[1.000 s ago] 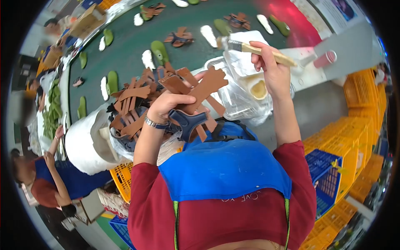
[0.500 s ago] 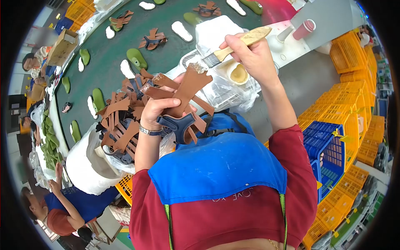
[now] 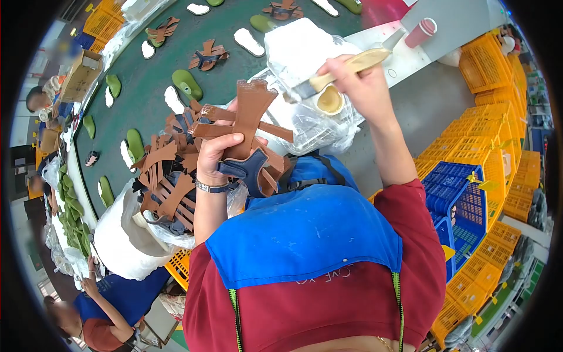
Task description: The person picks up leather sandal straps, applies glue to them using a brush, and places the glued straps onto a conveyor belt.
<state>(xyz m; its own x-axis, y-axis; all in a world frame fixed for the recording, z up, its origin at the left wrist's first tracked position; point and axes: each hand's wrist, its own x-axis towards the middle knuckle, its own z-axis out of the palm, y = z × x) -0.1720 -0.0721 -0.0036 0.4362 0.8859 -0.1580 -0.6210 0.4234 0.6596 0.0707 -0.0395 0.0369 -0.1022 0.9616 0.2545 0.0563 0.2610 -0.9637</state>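
Observation:
My left hand (image 3: 220,154) is closed around a brown sandal upper (image 3: 251,114), thumb on top, with crossed straps and a dark navy heel piece. A whitish, wet-looking smear shows at the upper's top end. In my right hand (image 3: 366,88) is a paintbrush (image 3: 346,68) with a pale wooden handle, its bristles slightly blurred and pointing left toward the upper, apart from it. Just below the brush stands a tub of cream-coloured paste (image 3: 330,100) wrapped in clear plastic. Beside my left wrist lies a heap of brown sandal uppers (image 3: 167,170).
The green table (image 3: 135,70) carries green soles (image 3: 187,84), white soles (image 3: 249,42) and more uppers. A red-and-white cup (image 3: 420,33) stands on the side surface. Yellow crates (image 3: 487,132) and a blue crate (image 3: 463,196) line the right. A co-worker (image 3: 111,311) is at lower left.
The brush has moved away from the upper's end, slightly right with my right hand. My left hand has turned the upper more upright. The co-worker's arms have lowered.

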